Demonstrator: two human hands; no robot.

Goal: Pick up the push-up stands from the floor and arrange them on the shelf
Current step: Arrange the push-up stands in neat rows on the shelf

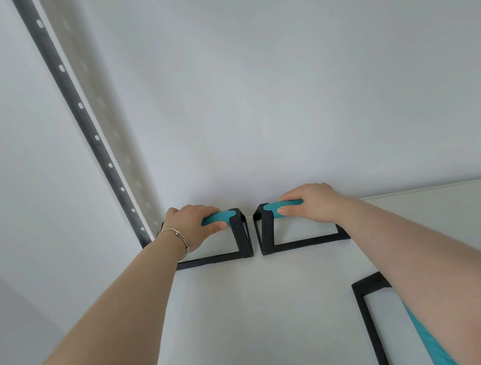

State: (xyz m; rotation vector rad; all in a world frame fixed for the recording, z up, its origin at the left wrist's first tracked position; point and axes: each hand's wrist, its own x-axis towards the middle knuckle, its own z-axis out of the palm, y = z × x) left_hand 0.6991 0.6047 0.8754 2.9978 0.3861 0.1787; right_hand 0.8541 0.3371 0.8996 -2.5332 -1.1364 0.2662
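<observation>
Two black push-up stands with teal grips stand side by side at the back of the white shelf [257,324], close to the wall. My left hand [194,226] is closed around the grip of the left stand [240,237]. My right hand [310,205] is closed around the grip of the right stand [265,232]. A narrow gap separates the two stands. A third stand [369,320], black with a teal grip, sits near the front right of the shelf, partly hidden under my right forearm.
A white wall [279,79] rises right behind the stands. A black perforated shelf upright [81,107] runs up at the left, beside the left stand. A silver bracelet [179,241] is on my left wrist.
</observation>
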